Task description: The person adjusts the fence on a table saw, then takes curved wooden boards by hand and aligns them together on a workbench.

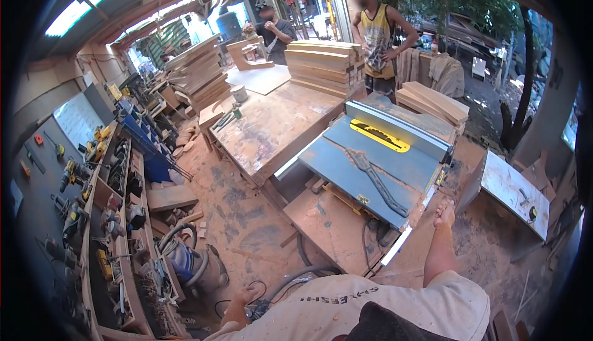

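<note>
Presently, our right hand (443, 215) is just beside the table saw (336, 174) and our left hand (247, 294) well left of it; their fingers look curled, though we cannot tell if they grip anything. A dark push stick (376, 183) lies atop the saw.

Got one table saw (401, 171), just one push stick (374, 182), three board stacks (318, 63), two bare hands (443, 214), two other folks (378, 32).

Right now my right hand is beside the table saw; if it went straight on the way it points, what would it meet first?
Your right hand would probably meet the near end of the saw fence first, though depth is unclear and it might pass just outside.
</note>
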### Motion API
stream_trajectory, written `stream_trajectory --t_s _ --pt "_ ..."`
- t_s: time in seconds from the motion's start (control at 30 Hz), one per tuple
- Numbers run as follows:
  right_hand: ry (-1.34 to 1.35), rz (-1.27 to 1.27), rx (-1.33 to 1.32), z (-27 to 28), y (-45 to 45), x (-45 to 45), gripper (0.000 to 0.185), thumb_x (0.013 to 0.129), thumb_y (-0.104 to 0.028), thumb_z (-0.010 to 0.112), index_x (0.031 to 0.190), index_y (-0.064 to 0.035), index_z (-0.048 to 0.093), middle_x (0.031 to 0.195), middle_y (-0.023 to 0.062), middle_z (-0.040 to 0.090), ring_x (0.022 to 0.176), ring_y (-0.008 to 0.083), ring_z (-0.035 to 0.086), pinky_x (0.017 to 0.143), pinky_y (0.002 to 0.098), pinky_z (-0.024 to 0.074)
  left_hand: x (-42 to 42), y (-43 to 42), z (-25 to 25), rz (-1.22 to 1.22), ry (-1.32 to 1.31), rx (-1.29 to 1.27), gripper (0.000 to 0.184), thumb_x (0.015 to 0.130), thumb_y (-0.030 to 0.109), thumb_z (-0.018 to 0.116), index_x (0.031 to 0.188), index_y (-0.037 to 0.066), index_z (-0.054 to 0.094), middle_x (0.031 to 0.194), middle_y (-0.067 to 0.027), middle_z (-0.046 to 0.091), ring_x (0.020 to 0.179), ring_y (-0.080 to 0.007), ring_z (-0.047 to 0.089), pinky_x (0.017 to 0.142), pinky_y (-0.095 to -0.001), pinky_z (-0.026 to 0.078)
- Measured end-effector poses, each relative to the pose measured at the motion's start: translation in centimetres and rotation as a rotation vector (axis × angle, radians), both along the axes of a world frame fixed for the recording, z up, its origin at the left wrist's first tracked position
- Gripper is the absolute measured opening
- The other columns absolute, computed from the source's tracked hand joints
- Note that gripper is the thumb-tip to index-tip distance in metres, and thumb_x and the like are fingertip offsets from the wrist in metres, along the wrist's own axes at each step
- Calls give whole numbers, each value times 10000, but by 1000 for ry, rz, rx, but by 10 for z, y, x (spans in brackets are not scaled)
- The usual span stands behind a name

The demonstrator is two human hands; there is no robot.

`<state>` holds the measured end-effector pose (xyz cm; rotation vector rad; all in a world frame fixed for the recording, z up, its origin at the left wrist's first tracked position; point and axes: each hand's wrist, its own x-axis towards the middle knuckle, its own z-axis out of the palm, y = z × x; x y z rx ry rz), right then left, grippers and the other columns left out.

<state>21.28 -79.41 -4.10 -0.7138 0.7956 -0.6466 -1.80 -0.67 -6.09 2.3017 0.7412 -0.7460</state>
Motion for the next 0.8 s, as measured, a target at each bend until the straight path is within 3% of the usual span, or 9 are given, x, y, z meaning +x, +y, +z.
stream_trajectory --t_s 0.13,0.27,0.47,0.57,0.67,0.73,0.8 --pt "-74 48 -47 -16 -11 -7 255 963 -327 455 1036 -90 518 639 -17 420 493 101 415 408 242 364 2 -2 -2 -68 -34 -15 609 777 437 640 1221 27 570 1199 -185 591 1134 -284 551 966 -352 415" --pt "-47 -30 -54 -14 -12 -6 231 948 -317 494 933 -87 509 632 -7 429 491 104 419 400 242 341 6 -3 -3 -36 -37 -37 592 777 423 647 1209 24 581 1188 -184 597 1120 -287 558 964 -352 417" --pt "-113 12 143 1 -12 -10 238 910 -253 539 757 -105 433 613 13 431 476 118 423 386 239 326 11 -6 -4 -28 -29 -42 593 776 423 653 1207 23 584 1177 -194 601 1114 -284 564 965 -354 418" --pt "-78 16 90 -2 -13 -9 180 900 -229 535 793 -102 466 625 16 444 472 115 421 373 234 322 13 -12 5 -48 -30 -13 596 772 427 657 1208 28 584 1180 -193 601 1112 -281 566 961 -356 424" --pt "-70 -65 61 10 -4 -10 104 910 -196 501 935 -97 522 642 18 450 477 109 416 364 226 317 12 -12 5 -21 -52 -30 602 769 432 659 1212 30 582 1177 -192 602 1106 -284 570 958 -357 427" --pt "-86 -49 12 6 -5 -11 210 917 -150 457 1115 -113 516 659 18 456 482 103 413 366 220 323 11 -11 5 -31 -55 -13 597 768 432 659 1207 33 586 1174 -194 604 1104 -286 572 957 -359 428" --pt "-88 -27 41 -6 -12 -8 261 916 -132 442 1172 -114 488 665 20 457 485 101 413 367 219 322 9 -8 4 -40 -58 4 593 767 431 660 1203 35 590 1170 -196 605 1102 -287 573 956 -360 430"
